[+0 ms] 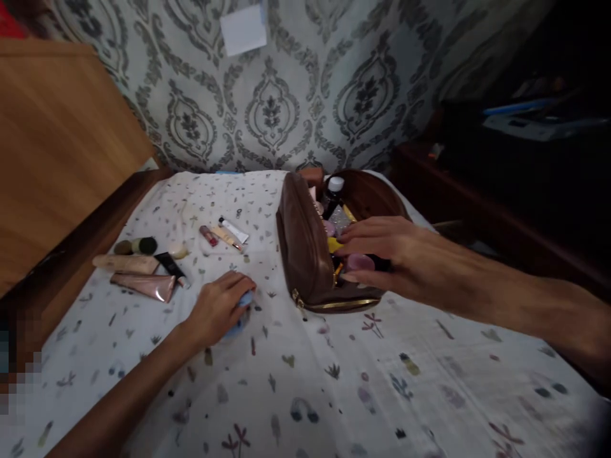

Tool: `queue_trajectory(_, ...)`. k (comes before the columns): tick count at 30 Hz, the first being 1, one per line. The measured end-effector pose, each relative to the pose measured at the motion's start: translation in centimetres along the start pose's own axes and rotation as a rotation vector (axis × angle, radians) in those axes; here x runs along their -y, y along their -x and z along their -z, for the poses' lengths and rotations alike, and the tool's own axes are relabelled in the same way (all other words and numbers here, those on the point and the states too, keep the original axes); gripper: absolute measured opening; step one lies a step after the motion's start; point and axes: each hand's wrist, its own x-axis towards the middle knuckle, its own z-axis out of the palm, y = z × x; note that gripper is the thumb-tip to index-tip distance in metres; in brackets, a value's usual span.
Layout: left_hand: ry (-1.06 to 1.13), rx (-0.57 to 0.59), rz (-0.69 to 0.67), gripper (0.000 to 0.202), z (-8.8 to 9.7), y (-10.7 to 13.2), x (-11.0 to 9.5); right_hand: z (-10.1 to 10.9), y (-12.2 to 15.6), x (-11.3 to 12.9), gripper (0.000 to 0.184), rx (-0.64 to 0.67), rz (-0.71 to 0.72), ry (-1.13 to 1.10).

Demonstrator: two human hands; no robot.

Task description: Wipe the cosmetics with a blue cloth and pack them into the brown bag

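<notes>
My left hand (220,306) is closed around a small light blue object (245,299) low over the printed sheet; its kind is mostly hidden by the fingers. My right hand (382,245) reaches into an unzipped brown makeup bag (305,248), fingers stretched out and thumb apart. Beneath its palm shows a pink round item (359,262), and a yellow item (334,244) lies by the fingertips. Also inside the bag are a dark bottle with a white cap (336,186) and a silvery glittery item (339,218). The fingertips are partly hidden among the contents.
On the sheet (296,381) at left lie a rose-coloured tube (143,286), a beige tube (125,263), a black tube (172,267) and small jars (143,245). Three slim cosmetics, including a white tube (233,230), lie nearer the bag. A patterned wall (272,114) stands behind.
</notes>
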Motion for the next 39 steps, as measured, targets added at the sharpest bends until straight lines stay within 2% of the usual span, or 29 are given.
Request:
queue_trajectory(4,-0.075,-0.021,0.151,0.027,0.4,-0.1,1.9,-0.3,0.4,2.4,0.018,-0.191,-0.024,0.078)
queue_trajectory(6,-0.140,-0.064,0.248,0.030,0.8,-0.5,3.3,-0.7,0.5,4.3,0.015,-0.317,-0.020,0.063)
queue_trajectory(8,-0.205,-0.091,0.332,0.035,1.1,-1.2,5.0,-1.7,0.3,6.4,0.012,-0.379,0.037,-0.007)
queue_trajectory(10,-0.238,-0.091,0.406,0.039,0.9,-2.0,6.7,-3.5,-0.2,8.2,0.012,-0.299,0.140,-0.133)
queue_trajectory(13,-0.217,-0.065,0.550,0.044,-0.2,-3.5,8.9,-7.4,-1.5,9.8,0.021,-0.067,0.224,-0.282)
queue_trajectory(15,-0.204,-0.060,0.603,0.046,-1.1,-4.4,10.1,-10.3,-2.8,10.1,0.018,0.041,0.165,-0.340)
queue_trajectory(18,-0.187,-0.054,0.602,0.056,-2.0,-5.3,11.6,-14.5,-5.1,9.9,0.016,0.121,0.008,-0.489)
queue_trajectory(20,-0.170,-0.042,0.596,0.064,-2.1,-5.8,12.5,-17.1,-6.4,9.6,0.014,0.160,-0.095,-0.672)
queue_trajectory(22,-0.148,-0.022,0.587,0.066,-2.0,-6.2,13.3,-19.3,-7.4,9.1,0.013,0.149,-0.218,-0.960)
queue_trajectory(24,-0.127,-0.007,0.566,0.064,-1.7,-6.3,13.9,-21.1,-7.7,8.7,0.029,0.111,-0.332,-1.297)
queue_trajectory(25,-0.120,-0.005,0.558,0.063,-1.5,-6.3,14.0,-21.7,-7.6,8.5,0.038,0.083,-0.353,-1.347)
queue_trajectory(28,-0.125,-0.032,0.563,0.061,-1.1,-5.8,14.0,-22.6,-7.1,8.2,0.055,0.007,-0.378,-1.404)
queue_trajectory(32,-0.062,-0.233,0.551,0.059,-0.5,-4.4,12.8,-22.7,-6.9,8.1,0.068,-0.097,-0.399,-1.499)
queue_trajectory(36,0.216,-0.415,0.306,0.056,-0.7,-2.2,9.1,-22.5,-7.2,8.0,0.077,-0.154,-0.432,-1.649)
queue_trajectory(39,0.285,-0.396,0.118,0.051,-1.7,-0.3,5.6,-22.3,-7.2,8.1,0.073,-0.093,-0.440,-1.794)
